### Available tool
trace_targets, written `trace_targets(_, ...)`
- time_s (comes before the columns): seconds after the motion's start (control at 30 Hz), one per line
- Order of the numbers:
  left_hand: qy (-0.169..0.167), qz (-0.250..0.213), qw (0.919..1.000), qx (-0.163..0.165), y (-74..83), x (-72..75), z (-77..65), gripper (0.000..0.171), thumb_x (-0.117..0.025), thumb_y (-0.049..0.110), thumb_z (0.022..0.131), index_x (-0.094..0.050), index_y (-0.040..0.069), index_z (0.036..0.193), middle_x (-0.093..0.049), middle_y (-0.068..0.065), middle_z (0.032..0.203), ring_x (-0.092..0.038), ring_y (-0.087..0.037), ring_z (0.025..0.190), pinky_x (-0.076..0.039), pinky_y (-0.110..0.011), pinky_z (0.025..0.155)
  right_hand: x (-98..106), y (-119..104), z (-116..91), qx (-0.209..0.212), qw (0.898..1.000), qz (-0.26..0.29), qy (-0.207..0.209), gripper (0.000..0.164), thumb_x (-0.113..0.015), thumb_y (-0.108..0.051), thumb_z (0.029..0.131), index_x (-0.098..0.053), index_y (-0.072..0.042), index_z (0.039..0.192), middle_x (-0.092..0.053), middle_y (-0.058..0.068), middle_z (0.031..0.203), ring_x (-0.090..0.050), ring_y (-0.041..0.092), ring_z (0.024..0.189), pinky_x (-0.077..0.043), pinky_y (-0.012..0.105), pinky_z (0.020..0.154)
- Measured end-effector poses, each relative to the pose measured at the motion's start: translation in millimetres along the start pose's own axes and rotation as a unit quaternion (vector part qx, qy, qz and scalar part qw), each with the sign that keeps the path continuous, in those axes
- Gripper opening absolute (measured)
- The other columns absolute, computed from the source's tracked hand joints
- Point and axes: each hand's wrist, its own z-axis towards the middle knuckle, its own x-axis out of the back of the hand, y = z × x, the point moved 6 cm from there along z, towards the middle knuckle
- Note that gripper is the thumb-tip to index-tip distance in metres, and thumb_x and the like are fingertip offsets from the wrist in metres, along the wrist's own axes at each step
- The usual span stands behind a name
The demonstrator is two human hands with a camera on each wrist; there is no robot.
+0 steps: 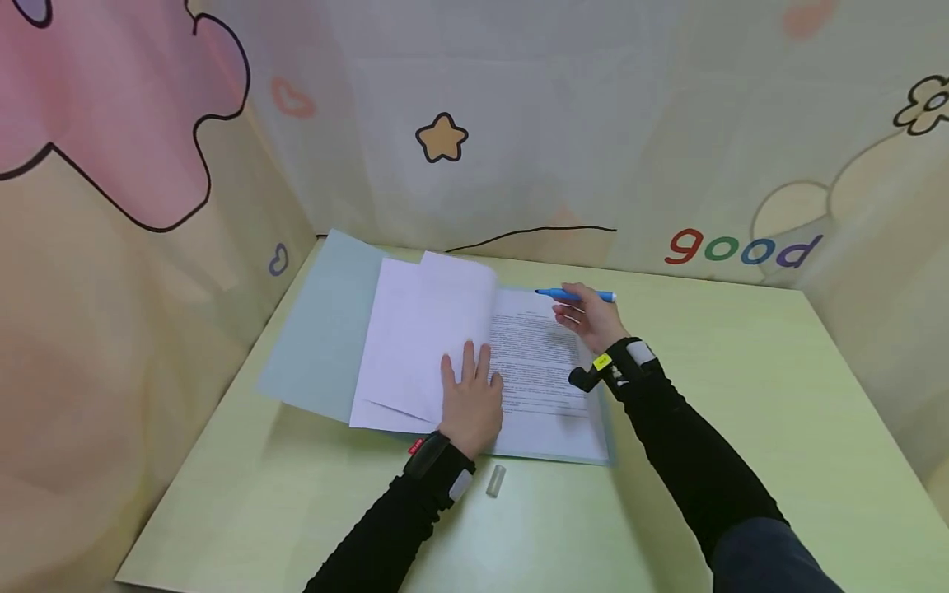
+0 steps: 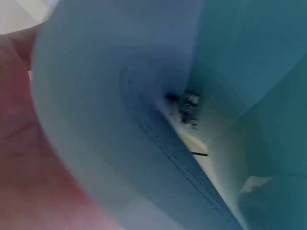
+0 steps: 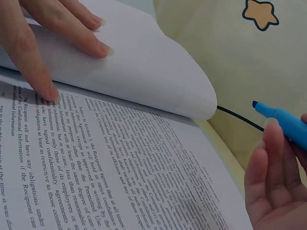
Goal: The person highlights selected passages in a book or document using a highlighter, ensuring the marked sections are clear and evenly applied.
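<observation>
My left hand (image 1: 473, 403) lies on the turned-over white pages (image 1: 426, 329) with fingers extended, near the fold of an open light-blue folder (image 1: 319, 329). In the right wrist view its fingertips (image 3: 53, 91) rest at the edge of the printed page (image 3: 139, 167). Above that page's right side, my right hand (image 1: 593, 321) holds a blue highlighter (image 3: 283, 122), its dark chisel tip bare and pointing left. The left wrist view is mostly filled by a curled sheet (image 2: 110, 105), with part of the left palm beside it.
A small grey translucent cylinder (image 1: 496, 481) lies on the pale green table (image 1: 749, 395), just in front of the folder. Printed curtains (image 1: 549, 140) hang behind the table and along both sides.
</observation>
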Motion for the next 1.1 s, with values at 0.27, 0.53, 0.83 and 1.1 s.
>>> trace_targets(0.27, -0.043, -0.019, 0.9971, 0.060, -11.5, -14.5, 0.7, 0.061, -0.051, 0.053, 0.086, -0.046, 0.020, 0.138, -0.025, -0.018, 0.153, -0.017, -0.044, 0.135, -0.024, -0.066, 0.101, -27, 15, 17, 0.035, 0.997, -0.065, -0.007, 0.018, -0.069, -0.020, 0.082, -0.063, -0.005, 0.088, -0.075, 0.002, 0.071, -0.069, 0.020, 0.071, -0.059, 0.029, 0.066)
trace_targets(0.53, -0.065, 0.000, 0.9965, 0.051, -14.5, -26.7, 0.2, 0.065, -0.045, 0.059, 0.087, -0.040, 0.024, 0.141, -0.024, -0.016, 0.154, -0.016, -0.043, 0.136, -0.020, -0.064, 0.105, -33, 34, 26, 0.047, 0.990, -0.130, 0.020, 0.022, -0.075, -0.022, 0.076, -0.065, -0.004, 0.083, -0.074, -0.001, 0.068, -0.069, 0.022, 0.073, -0.059, 0.027, 0.063)
trace_targets(0.83, -0.054, -0.001, 0.9976, 0.044, -14.0, -31.6, -2.1, 0.064, -0.043, 0.059, 0.087, -0.041, 0.024, 0.141, -0.025, -0.016, 0.154, -0.016, -0.043, 0.136, -0.019, -0.064, 0.106, -30, 42, 26, 0.051, 0.973, -0.218, 0.059, 0.029, -0.077, -0.030, 0.073, -0.065, -0.005, 0.082, -0.074, 0.003, 0.074, -0.070, 0.023, 0.076, -0.058, 0.026, 0.065)
trace_targets(1.1, -0.058, -0.004, 0.9973, 0.044, -14.6, -35.1, -1.0, 0.064, -0.042, 0.059, 0.088, -0.041, 0.024, 0.141, -0.024, -0.016, 0.154, -0.015, -0.043, 0.136, -0.018, -0.064, 0.106, -30, 45, 27, 0.050, 0.964, -0.254, 0.066, 0.033, -0.077, -0.033, 0.072, -0.064, -0.005, 0.083, -0.072, 0.002, 0.075, -0.069, 0.019, 0.074, -0.056, 0.021, 0.061)
